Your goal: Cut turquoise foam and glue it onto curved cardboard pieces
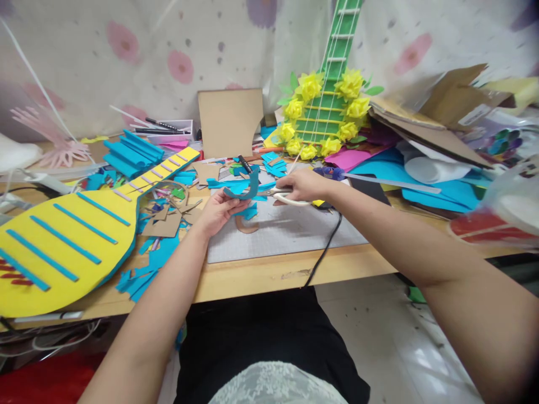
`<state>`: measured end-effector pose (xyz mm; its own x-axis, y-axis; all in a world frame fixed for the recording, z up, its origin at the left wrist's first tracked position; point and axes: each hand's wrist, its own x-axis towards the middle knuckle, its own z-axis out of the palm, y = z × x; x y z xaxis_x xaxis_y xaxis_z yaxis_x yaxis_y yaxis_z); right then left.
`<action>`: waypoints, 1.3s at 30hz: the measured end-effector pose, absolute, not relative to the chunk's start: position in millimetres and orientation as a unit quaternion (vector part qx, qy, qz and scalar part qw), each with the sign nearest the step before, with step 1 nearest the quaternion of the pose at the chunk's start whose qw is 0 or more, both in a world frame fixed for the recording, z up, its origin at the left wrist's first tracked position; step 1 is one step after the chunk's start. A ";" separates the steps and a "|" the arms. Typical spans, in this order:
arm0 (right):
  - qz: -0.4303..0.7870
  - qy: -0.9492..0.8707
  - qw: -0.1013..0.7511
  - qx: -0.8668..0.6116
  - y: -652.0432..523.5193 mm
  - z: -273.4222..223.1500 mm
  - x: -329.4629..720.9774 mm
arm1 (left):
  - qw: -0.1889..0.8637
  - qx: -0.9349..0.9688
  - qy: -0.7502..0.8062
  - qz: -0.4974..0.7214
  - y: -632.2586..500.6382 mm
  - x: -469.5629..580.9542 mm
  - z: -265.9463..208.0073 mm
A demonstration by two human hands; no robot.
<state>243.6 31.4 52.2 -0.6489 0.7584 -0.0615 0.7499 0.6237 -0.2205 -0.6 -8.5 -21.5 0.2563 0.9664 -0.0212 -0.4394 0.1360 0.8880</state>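
Note:
My left hand (221, 210) is closed on a curved strip of blue paper (252, 185) and holds it above the grey cutting mat (278, 233). My right hand (301, 186) grips a pair of scissors with pale handles (290, 199). Their blades point left, close to the blue strip; whether they touch it I cannot tell. Below the left hand, a small curved piece of brown cardboard (246, 226) lies on the mat beside a blue scrap (249, 211).
A yellow lute-shaped cardboard model (69, 244) lies at the left among blue and brown scraps. At the back stand a cardboard sheet (229, 120) and a green model with yellow flowers (332, 120). Blue sheets (438, 193) are piled right. A black cable (324, 252) crosses the mat.

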 end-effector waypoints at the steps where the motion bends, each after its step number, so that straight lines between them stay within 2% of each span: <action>1: 0.105 -0.901 0.021 -0.421 31.2 52.7 243.6 | 0.682 0.404 0.323 0.518 -8.6 -0.3 -21.2; 7: 0.060 -0.908 0.026 -0.414 32.6 54.7 244.2 | 0.684 0.400 0.324 0.517 -8.9 0.3 -20.8; 27: 0.039 -0.913 0.025 -0.405 33.1 55.0 242.8 | 0.696 0.392 0.306 0.519 -11.1 2.1 -16.8; 39: 0.100 -0.899 0.046 -0.423 27.0 48.5 239.6 | 0.696 0.388 0.308 0.520 -12.0 1.9 -16.7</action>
<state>239.6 27.0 48.5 -0.6381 0.7699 -0.0024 0.7515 0.6222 -0.2196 1.9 -12.0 -16.7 0.2696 0.9627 -0.0246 -0.4841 0.1576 0.8607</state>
